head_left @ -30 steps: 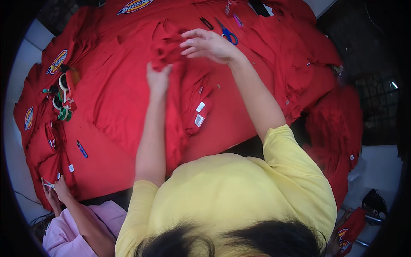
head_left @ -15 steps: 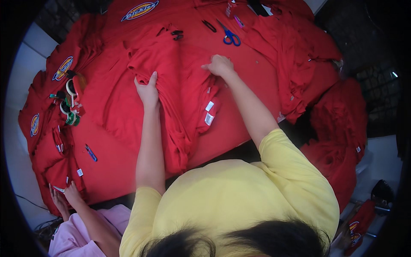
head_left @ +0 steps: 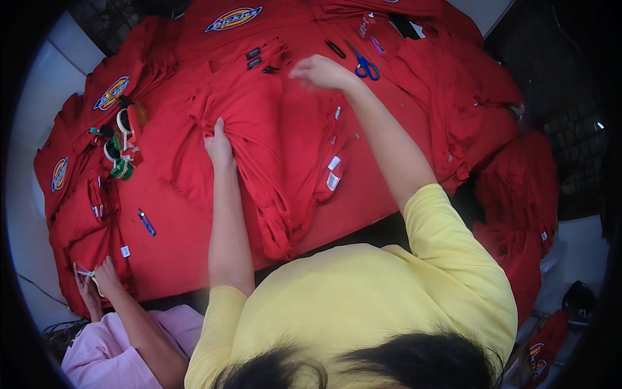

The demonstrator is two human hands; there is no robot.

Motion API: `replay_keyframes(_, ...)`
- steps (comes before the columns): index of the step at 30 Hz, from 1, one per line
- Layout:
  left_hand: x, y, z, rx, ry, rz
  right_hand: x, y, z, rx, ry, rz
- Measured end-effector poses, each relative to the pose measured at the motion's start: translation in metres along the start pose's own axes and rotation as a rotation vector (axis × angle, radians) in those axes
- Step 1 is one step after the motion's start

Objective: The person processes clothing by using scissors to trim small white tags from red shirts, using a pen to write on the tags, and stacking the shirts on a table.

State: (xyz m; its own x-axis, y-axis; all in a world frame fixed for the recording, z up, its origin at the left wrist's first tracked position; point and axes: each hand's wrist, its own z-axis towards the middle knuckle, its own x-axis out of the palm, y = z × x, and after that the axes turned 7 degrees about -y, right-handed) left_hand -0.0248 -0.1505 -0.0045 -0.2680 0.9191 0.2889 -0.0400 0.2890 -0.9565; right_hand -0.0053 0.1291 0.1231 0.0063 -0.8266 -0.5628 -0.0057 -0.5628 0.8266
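A bunched red garment [head_left: 259, 129] with white labels on its right edge lies in front of me. My left hand [head_left: 220, 148] is closed on a fold of it, thumb on top. Above the garment's far right part hovers my right hand [head_left: 322, 72], its bent fingers pointing left and smeared by motion. I cannot make out anything in those fingers. Just left of them, small black pieces [head_left: 253, 63] sit at the garment's far end. Blue-handled scissors [head_left: 367, 67] and a small black tool [head_left: 335, 48] lie right of my right hand.
Piled red garments [head_left: 447, 97] cover the right side, and more hang past the table [head_left: 175, 259] edge. Tape rolls [head_left: 122, 146] and blue thread snips [head_left: 146, 222] lie left. At the lower left, a co-worker's hands [head_left: 103, 277] hold scissors [head_left: 91, 275] at red cloth.
My right hand has left the garment's right edge and moved farther away, toward the black pieces. My left hand still grips the cloth. The view has shifted slightly.
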Motion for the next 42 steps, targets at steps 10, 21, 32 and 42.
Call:
replay_keyframes(10, 0.008, -0.010, -0.025, 0.020, 0.013, -0.026, 0.028, -0.086, -0.019, -0.089, -0.277, -0.473)
replay_keyframes(21, 0.015, -0.019, -0.028, 0.126, 0.047, 0.014, -0.063, -0.115, -0.028, 0.244, 0.017, -0.165)
replay_keyframes(32, 0.033, -0.040, -0.008, 0.295, 0.106, -0.016, 0.016, 0.066, -0.024, -0.175, 0.100, 0.547)
replay_keyframes(42, -0.053, -0.035, 0.032, -0.184, -0.091, -0.384, 0.050, -0.109, -0.082, 0.180, -0.080, 0.417)
